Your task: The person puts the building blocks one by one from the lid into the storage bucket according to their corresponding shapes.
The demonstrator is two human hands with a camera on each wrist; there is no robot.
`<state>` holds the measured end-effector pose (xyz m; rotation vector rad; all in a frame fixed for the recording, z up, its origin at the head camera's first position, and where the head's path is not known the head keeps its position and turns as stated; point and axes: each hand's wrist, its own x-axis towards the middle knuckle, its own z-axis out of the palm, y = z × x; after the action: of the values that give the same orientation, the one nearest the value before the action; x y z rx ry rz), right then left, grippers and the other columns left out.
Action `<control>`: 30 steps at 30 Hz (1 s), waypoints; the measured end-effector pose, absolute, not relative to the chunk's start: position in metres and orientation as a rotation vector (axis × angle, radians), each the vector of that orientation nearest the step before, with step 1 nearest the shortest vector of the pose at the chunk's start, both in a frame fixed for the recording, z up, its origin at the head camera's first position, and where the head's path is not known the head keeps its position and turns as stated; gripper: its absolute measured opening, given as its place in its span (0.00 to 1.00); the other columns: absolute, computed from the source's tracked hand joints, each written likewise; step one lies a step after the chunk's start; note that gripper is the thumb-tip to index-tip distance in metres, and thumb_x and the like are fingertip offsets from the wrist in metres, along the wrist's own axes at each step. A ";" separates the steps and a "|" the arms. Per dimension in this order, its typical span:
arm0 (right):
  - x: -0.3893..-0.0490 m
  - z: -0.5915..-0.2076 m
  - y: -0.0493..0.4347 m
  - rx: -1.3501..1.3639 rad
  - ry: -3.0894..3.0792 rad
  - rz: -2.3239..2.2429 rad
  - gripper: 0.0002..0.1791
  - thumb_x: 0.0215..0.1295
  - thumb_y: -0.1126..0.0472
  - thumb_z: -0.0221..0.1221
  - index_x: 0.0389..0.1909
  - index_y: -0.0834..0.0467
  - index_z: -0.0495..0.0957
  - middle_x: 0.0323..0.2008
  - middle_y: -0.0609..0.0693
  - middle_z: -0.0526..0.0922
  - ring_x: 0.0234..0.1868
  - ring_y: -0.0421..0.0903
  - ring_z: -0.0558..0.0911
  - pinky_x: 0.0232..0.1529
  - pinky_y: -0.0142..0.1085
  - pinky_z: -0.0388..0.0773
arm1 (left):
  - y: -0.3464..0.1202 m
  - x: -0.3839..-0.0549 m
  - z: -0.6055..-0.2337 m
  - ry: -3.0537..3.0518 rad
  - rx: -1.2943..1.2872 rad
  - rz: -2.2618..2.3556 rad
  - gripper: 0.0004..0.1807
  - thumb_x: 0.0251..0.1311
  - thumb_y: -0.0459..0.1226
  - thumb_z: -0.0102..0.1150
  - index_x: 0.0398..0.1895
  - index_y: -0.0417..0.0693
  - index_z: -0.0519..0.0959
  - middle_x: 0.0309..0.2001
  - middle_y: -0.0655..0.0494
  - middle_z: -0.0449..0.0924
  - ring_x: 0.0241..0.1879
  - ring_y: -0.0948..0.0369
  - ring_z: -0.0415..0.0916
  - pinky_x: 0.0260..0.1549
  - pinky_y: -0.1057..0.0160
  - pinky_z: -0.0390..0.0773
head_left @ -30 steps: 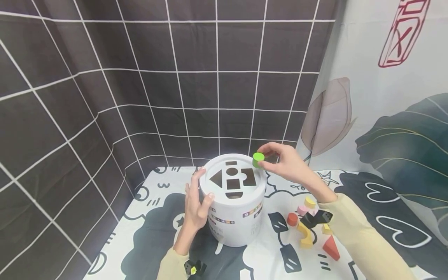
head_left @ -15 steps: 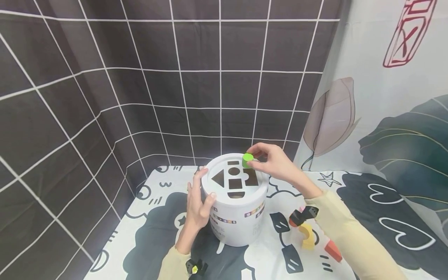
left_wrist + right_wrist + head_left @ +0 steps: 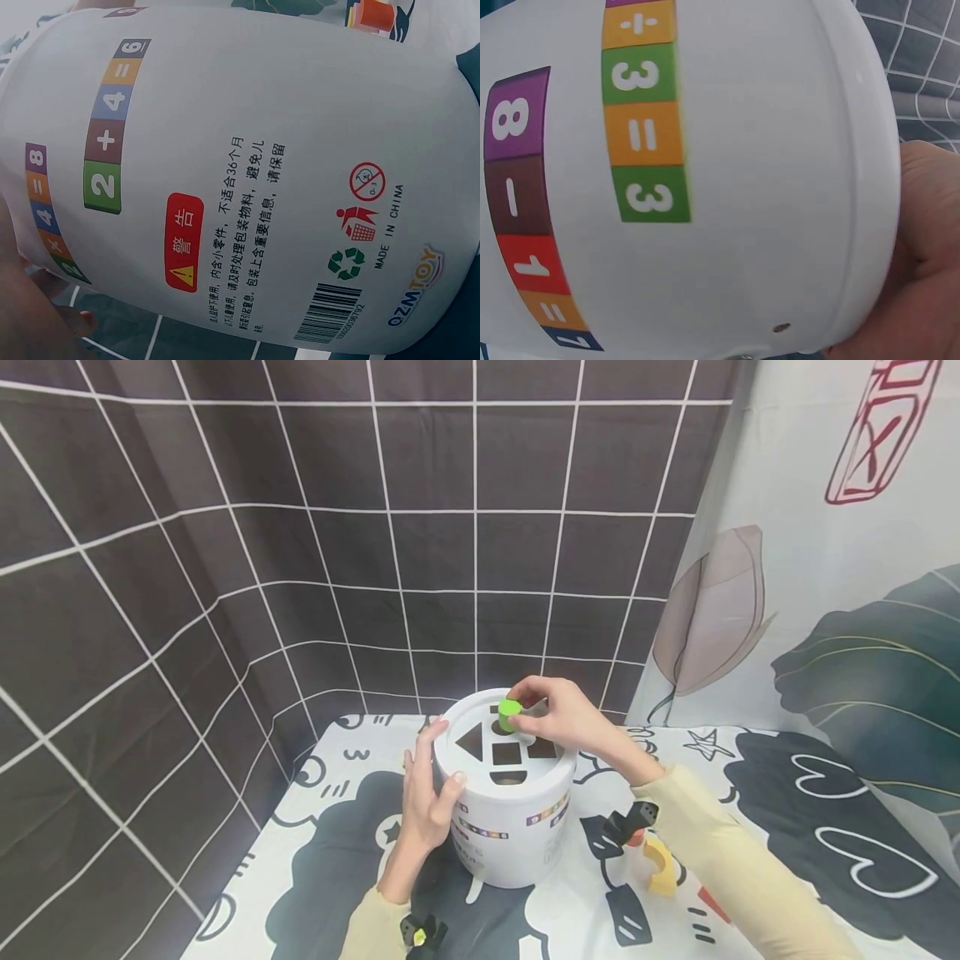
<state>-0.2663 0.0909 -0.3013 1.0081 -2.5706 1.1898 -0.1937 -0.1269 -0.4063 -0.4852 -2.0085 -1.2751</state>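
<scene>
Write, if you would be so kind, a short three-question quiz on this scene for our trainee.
1. Which hole atop the white bucket is nearest the left hand? A, circular; B, triangular; C, square.
2. True or false: the right hand pinches the green block.
3. What colour is the arch-shaped block on the patterned cloth?

Key: 1. B, the triangular hole. 2. True. 3. Yellow.

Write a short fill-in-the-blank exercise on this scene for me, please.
1. The right-hand grip holds a cylinder coloured ____.
2. The left-hand grip touches a tub coloured ____.
3. On the lid, the leftmost hole is shaped like a ____.
4. In the left wrist view, the printed sum reads 2 + 4 = ____.

Missing words: green; white; triangle; 6.
</scene>
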 end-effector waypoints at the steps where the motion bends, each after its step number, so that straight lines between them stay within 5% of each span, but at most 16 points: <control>1: -0.266 -0.302 0.090 1.012 -2.571 1.190 0.14 0.57 0.64 0.68 0.45 0.61 0.82 0.37 0.49 0.85 0.43 0.48 0.82 0.46 0.45 0.78 | -0.127 -0.194 -0.406 -2.010 -0.485 -1.275 0.39 0.50 0.46 0.46 0.68 0.40 0.65 0.69 0.39 0.66 0.72 0.40 0.57 0.64 0.26 0.36; 30: -0.265 -0.306 0.088 1.019 -2.581 1.154 0.14 0.58 0.61 0.68 0.45 0.60 0.82 0.39 0.50 0.84 0.43 0.49 0.82 0.47 0.47 0.79 | -0.126 -0.193 -0.407 -2.013 -0.471 -1.267 0.38 0.50 0.46 0.46 0.68 0.41 0.65 0.70 0.40 0.66 0.71 0.40 0.58 0.64 0.26 0.36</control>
<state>-0.2649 0.0877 -0.3062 1.0190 -2.5811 1.1541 -0.1928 -0.1263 -0.4072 -0.4710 -2.0132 -1.2665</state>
